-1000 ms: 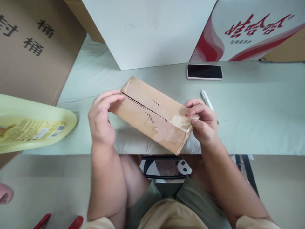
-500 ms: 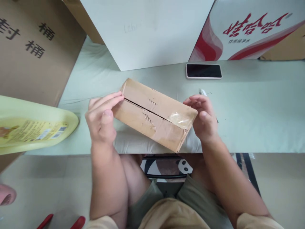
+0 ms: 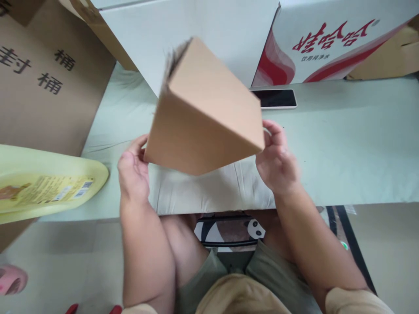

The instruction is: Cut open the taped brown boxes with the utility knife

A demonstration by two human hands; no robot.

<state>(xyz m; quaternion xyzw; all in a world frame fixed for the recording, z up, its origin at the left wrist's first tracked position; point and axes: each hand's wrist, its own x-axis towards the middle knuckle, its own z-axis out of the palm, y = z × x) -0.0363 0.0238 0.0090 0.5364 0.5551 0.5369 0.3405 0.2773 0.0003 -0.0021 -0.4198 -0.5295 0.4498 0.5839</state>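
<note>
A: The cardboard box [image 3: 209, 117] has been raised and turned since the last frame: its slit, scuffed face was showing then, and now two plain sides are.

B: Where is it exactly?

A: Tilted, held up over the worktop [image 3: 343, 144], a little back from the middle of the front edge. A ragged edge, blurred, runs along its upper left.

B: And the hands?

A: The left hand [image 3: 134, 172] grips the box's lower left corner, its fingers partly hidden behind the cardboard. The right hand [image 3: 278, 163] grips the right corner with its fingertips, palm mostly showing.

B: What's around them?

A: Behind the right hand, farther from the front edge, lies a phone [image 3: 278, 98], partly covered by the box. A yellow bottle [image 3: 49, 185] is near the front edge, toward the worktop's left end.
</note>
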